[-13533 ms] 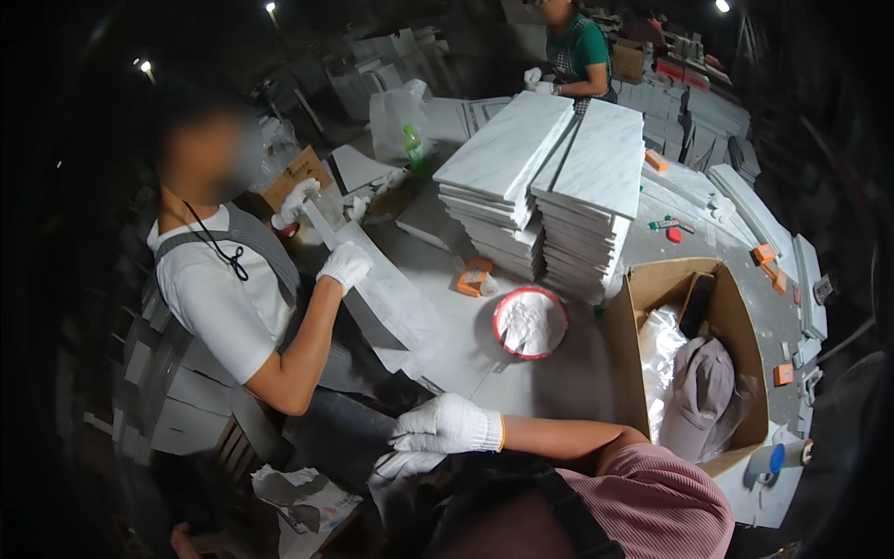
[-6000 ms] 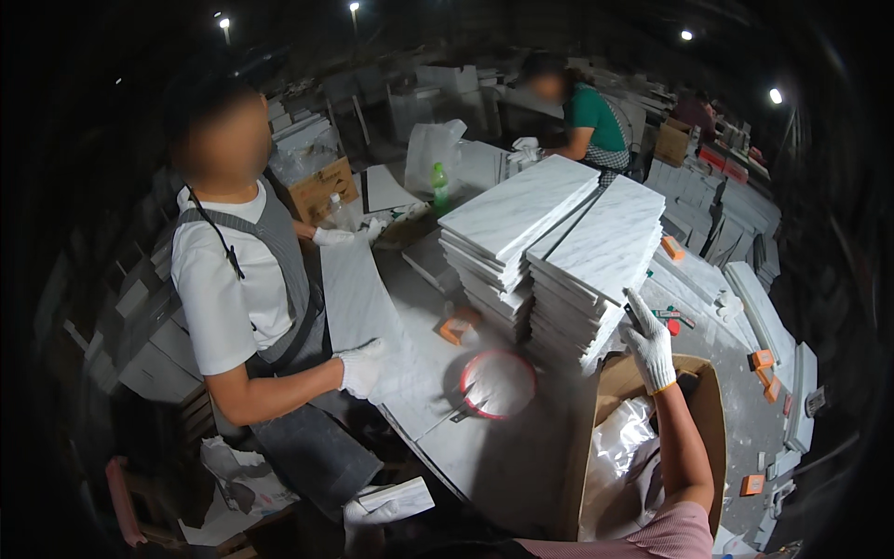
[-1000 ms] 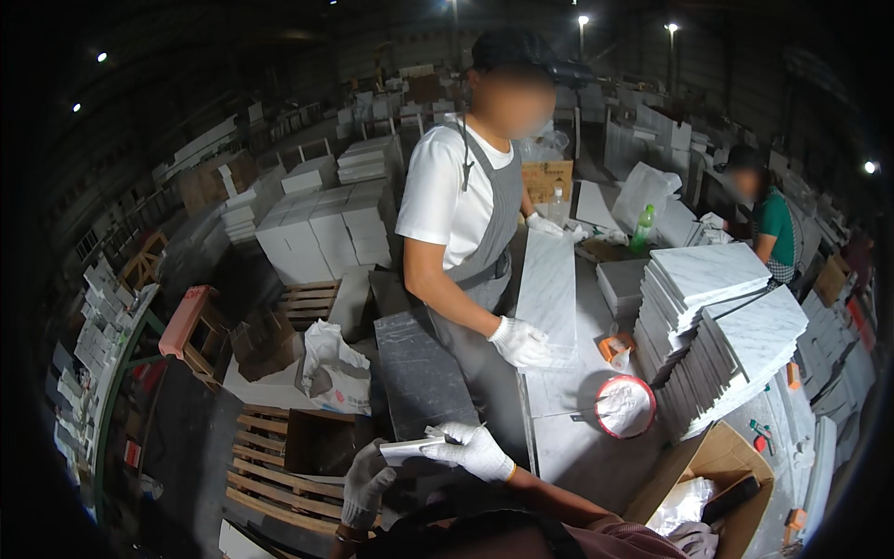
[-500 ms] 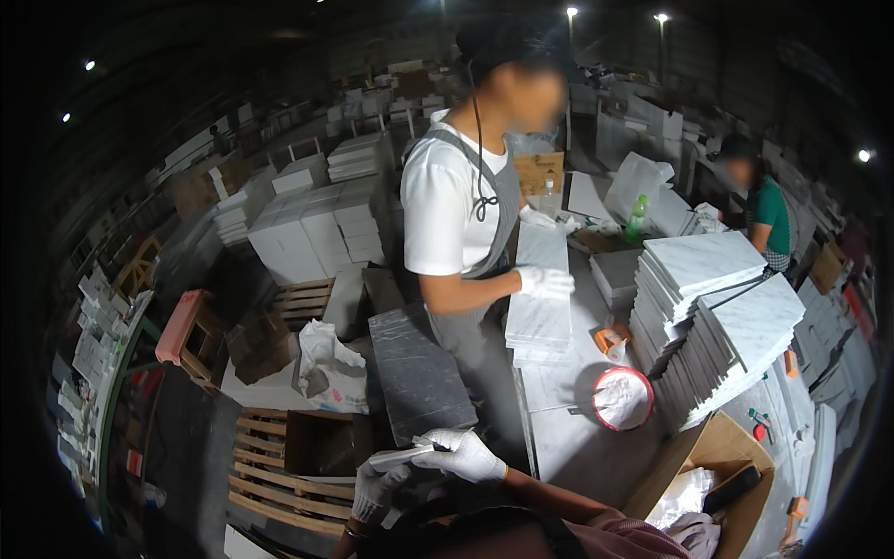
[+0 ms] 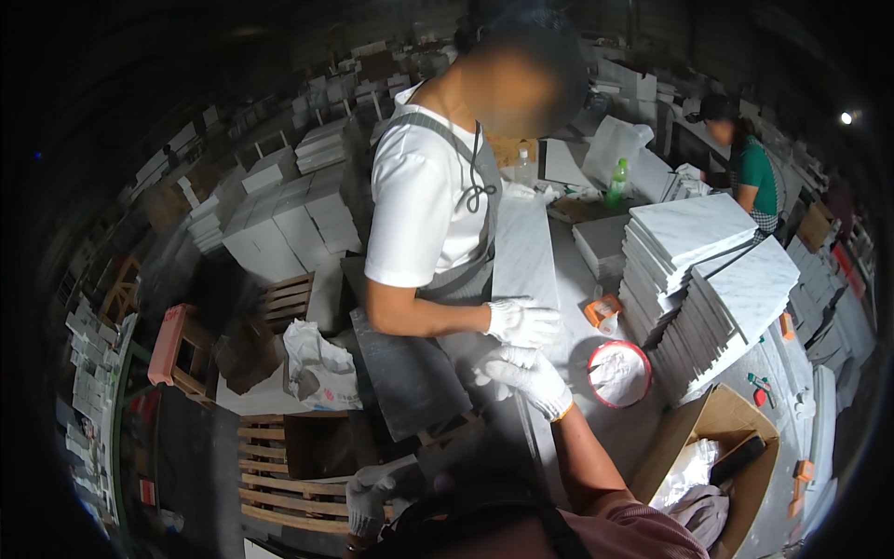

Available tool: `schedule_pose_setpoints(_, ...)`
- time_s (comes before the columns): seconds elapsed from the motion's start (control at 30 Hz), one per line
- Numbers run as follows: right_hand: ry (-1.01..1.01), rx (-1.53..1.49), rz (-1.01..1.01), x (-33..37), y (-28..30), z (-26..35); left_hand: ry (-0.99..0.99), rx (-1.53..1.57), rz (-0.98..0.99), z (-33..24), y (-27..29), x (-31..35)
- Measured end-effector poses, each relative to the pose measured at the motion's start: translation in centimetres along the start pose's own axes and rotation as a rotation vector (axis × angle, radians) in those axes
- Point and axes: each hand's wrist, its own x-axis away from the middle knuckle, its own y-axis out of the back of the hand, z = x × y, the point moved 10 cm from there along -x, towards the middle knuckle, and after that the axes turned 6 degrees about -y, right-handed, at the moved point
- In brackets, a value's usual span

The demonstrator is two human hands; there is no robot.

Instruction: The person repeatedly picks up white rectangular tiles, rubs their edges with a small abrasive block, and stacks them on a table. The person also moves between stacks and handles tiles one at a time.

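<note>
My left hand [image 5: 366, 501], in a white knit glove, is low in front of my body, closed around a thin flat pale piece [image 5: 402, 465]; part of the piece lies in shadow. My right hand [image 5: 533, 380], gloved too, is stretched forward over the near left edge of the worktable [image 5: 577, 447]. Its fingertips point left and are blurred, so their grip does not show. Just beyond it, almost touching, is the gloved hand [image 5: 523, 322] of a co-worker in a white shirt and grey apron. A long pale marble slab [image 5: 523, 252] lies beside that person.
Marble tiles stand in tall stacks [image 5: 694, 228] on the right of the table. A red-rimmed tub of white powder [image 5: 618, 374] sits before them. Near me is an open cardboard box [image 5: 759, 447]. Left are a dark slab [image 5: 410, 382] and a wooden pallet [image 5: 279, 503]. Another person works farther back.
My right hand has let go of the thin piece and moved forward and right to the table edge. My left hand stays low. The co-worker leans closer, their gloved hand moved nearer to me.
</note>
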Motion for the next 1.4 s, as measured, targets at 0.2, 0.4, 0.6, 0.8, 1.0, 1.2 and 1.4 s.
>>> schedule_pose_setpoints(0.2,-0.051,0.076,0.189,-0.8,-3.0,0.8,-0.038,-0.166,0.026,0.6,0.2,0.0)
schedule_pose_setpoints(0.4,0.149,0.019,0.585,-2.9,-9.2,7.5,-0.005,-0.096,0.076,1.6,-0.5,0.6)
schedule_pose_setpoints(0.6,0.309,0.154,0.743,-6.0,-16.7,15.1,0.129,-0.192,-0.009,1.7,0.8,1.7)
schedule_pose_setpoints(0.8,0.377,-0.192,0.931,-6.4,-22.6,15.4,0.087,-0.195,-0.102,2.4,2.1,0.5)
schedule_pose_setpoints(1.0,-0.046,0.004,0.638,-18.1,-16.3,5.2,0.158,-0.015,-0.251,5.1,5.5,2.3)
schedule_pose_setpoints(1.2,-0.006,-0.099,1.066,-9.7,-27.3,9.5,0.079,0.048,-0.109,4.2,4.2,0.0)
schedule_pose_setpoints(1.4,-0.15,-0.019,1.053,-4.2,-27.9,6.0,-0.005,0.158,-0.173,5.7,4.6,-2.0)
